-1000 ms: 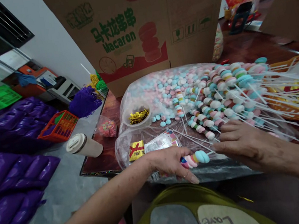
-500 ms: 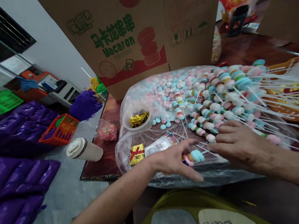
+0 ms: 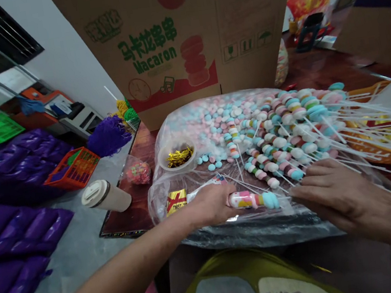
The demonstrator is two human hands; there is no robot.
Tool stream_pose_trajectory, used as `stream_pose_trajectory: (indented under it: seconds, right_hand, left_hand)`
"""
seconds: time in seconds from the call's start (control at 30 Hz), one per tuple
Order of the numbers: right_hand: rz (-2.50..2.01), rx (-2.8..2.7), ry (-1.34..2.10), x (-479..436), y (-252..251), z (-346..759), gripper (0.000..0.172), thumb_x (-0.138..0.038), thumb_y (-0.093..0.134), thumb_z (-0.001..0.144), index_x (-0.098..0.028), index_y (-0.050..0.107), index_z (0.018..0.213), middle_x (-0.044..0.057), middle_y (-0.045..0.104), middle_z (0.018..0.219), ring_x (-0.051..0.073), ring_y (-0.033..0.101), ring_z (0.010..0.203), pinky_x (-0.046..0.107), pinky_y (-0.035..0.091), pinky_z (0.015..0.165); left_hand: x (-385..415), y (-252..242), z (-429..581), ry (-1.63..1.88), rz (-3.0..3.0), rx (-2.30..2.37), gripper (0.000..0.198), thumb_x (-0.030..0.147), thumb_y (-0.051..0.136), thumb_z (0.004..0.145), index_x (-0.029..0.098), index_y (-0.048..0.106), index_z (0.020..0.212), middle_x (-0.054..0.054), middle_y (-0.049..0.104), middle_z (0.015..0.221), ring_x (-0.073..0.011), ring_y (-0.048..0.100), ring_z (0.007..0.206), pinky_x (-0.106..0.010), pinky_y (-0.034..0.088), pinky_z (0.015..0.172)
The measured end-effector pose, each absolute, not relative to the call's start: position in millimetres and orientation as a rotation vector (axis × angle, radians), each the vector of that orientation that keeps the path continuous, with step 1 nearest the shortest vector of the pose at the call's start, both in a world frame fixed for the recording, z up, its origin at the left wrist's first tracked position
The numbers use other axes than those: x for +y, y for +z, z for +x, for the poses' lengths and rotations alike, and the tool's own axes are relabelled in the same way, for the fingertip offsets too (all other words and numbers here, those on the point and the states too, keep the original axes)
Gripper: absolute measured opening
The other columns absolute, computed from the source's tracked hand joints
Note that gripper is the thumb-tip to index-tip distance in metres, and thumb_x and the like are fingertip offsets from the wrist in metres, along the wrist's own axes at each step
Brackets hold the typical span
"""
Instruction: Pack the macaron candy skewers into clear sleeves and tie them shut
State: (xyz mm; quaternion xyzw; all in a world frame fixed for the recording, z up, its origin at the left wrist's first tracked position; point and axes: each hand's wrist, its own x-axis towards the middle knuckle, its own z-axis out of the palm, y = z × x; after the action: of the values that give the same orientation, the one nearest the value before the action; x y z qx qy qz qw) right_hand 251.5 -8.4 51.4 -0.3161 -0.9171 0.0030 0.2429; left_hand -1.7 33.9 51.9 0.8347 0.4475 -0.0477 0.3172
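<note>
My left hand (image 3: 210, 204) is closed round one end of a candy skewer (image 3: 254, 200), a stick threaded with pink, yellow and blue round sweets, held level above a clear plastic sheet (image 3: 179, 139). My right hand (image 3: 330, 189) lies just right of the skewer's blue end, fingers together and pinching its thin white stick. Beyond both hands a heap of finished skewers (image 3: 289, 126) fans out with the sticks pointing right. Loose pink, blue and white sweets (image 3: 220, 113) cover the sheet further back.
A small bowl of gold twist ties (image 3: 178, 156) and a twist-tie packet (image 3: 175, 200) lie left of my hands. A big "Macaron" carton (image 3: 178, 35) stands behind. An orange basket (image 3: 388, 145) sits at right, a paper cup (image 3: 105, 196) at the table's left edge.
My left hand has closed on the skewer and turned it level, showing more of its sweets. My right hand has slid a little right and down along the stick.
</note>
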Motion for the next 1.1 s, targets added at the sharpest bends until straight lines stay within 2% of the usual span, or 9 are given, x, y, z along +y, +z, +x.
stream_pose_trajectory:
  seconds: [0.13, 0.23, 0.33, 0.53, 0.63, 0.77, 0.9, 0.97, 1.1]
  right_hand:
    - [-0.91, -2.338, 0.151, -11, 48, 246, 0.013, -0.017, 0.044, 0.085, -0.02, 0.056, 0.088, 0.002, 0.061, 0.07, 0.016, 0.052, 0.064, 0.03, 0.034, 0.061]
    - [-0.92, -2.346, 0.134, -9, 41, 235, 0.014, -0.015, 0.044, 0.085, -0.019, 0.056, 0.082, 0.002, 0.059, 0.065, 0.015, 0.05, 0.062, 0.03, 0.032, 0.063]
    - [-0.883, -2.498, 0.021, -5, 41, 228, 0.018, -0.013, 0.042, 0.083, -0.019, 0.057, 0.075, 0.002, 0.055, 0.06, 0.016, 0.044, 0.059, 0.032, 0.027, 0.061]
    - [-0.809, -2.583, -0.061, 1, 63, 234, 0.02, -0.01, 0.042, 0.081, -0.019, 0.058, 0.074, 0.001, 0.053, 0.056, 0.015, 0.041, 0.057, 0.033, 0.026, 0.063]
    - [-0.821, -2.558, -0.102, -3, 66, 233, 0.019, -0.01, 0.042, 0.082, -0.018, 0.059, 0.078, 0.001, 0.053, 0.056, 0.015, 0.041, 0.058, 0.033, 0.025, 0.06]
    - [-0.888, -2.488, -0.144, -7, 60, 231, 0.015, -0.012, 0.042, 0.082, -0.017, 0.056, 0.079, 0.001, 0.052, 0.056, 0.016, 0.041, 0.057, 0.032, 0.025, 0.057]
    - [-0.9, -2.45, -0.228, -5, 58, 238, 0.015, -0.011, 0.045, 0.081, -0.019, 0.055, 0.086, 0.002, 0.053, 0.057, 0.016, 0.042, 0.057, 0.034, 0.025, 0.057]
    - [-0.863, -2.487, -0.22, -2, 59, 243, 0.015, -0.011, 0.046, 0.08, -0.021, 0.055, 0.088, 0.001, 0.054, 0.058, 0.017, 0.042, 0.058, 0.034, 0.027, 0.058]
    - [-0.792, -2.501, -0.205, 3, 62, 247, 0.016, -0.012, 0.047, 0.08, -0.023, 0.055, 0.089, 0.001, 0.055, 0.06, 0.017, 0.041, 0.06, 0.036, 0.028, 0.062]
  left_hand:
    - [27, 58, 0, -0.13, 2.546, 1.314, 0.027, 0.037, 0.055, 0.073, 0.018, 0.058, 0.091, -0.006, 0.063, 0.077, -0.023, 0.06, 0.073, -0.029, 0.042, 0.063]
    - [26, 57, 3, -0.109, 2.475, 1.231, 0.027, 0.042, 0.052, 0.075, 0.018, 0.058, 0.086, -0.004, 0.063, 0.076, -0.0193, 0.058, 0.07, -0.025, 0.04, 0.058]
    - [30, 56, 4, -0.142, 2.325, 1.104, 0.029, 0.044, 0.059, 0.07, 0.018, 0.057, 0.081, -0.001, 0.061, 0.072, -0.0154, 0.056, 0.066, -0.021, 0.037, 0.054]
    - [37, 64, -3, -0.191, 2.271, 1.048, 0.039, 0.048, 0.067, 0.061, 0.018, 0.058, 0.084, 0.0, 0.061, 0.073, -0.0155, 0.055, 0.064, -0.021, 0.036, 0.053]
    - [32, 63, -3, -0.098, 2.318, 1.239, 0.039, 0.054, 0.061, 0.065, 0.019, 0.061, 0.082, 0.0, 0.063, 0.072, -0.0163, 0.057, 0.065, -0.023, 0.037, 0.055]
    - [20, 47, 0, 0.154, 2.59, 1.49, 0.035, 0.049, 0.055, 0.072, 0.016, 0.062, 0.082, -0.007, 0.065, 0.076, -0.0213, 0.06, 0.073, -0.031, 0.04, 0.068]
    - [19, 47, -8, 0.154, 2.484, 1.319, 0.06, 0.062, 0.063, 0.059, 0.014, 0.058, 0.096, -0.009, 0.063, 0.087, -0.0251, 0.057, 0.084, -0.036, 0.04, 0.077]
    - [26, 56, -16, 0.037, 2.241, 1.036, 0.063, 0.059, 0.067, 0.056, 0.017, 0.057, 0.101, -0.005, 0.062, 0.089, -0.0213, 0.056, 0.082, -0.032, 0.042, 0.074]
    - [44, 65, -24, -0.175, 1.566, 0.71, 0.049, 0.051, 0.071, 0.057, 0.016, 0.058, 0.088, 0.001, 0.06, 0.072, -0.01, 0.051, 0.057, -0.02, 0.039, 0.049]
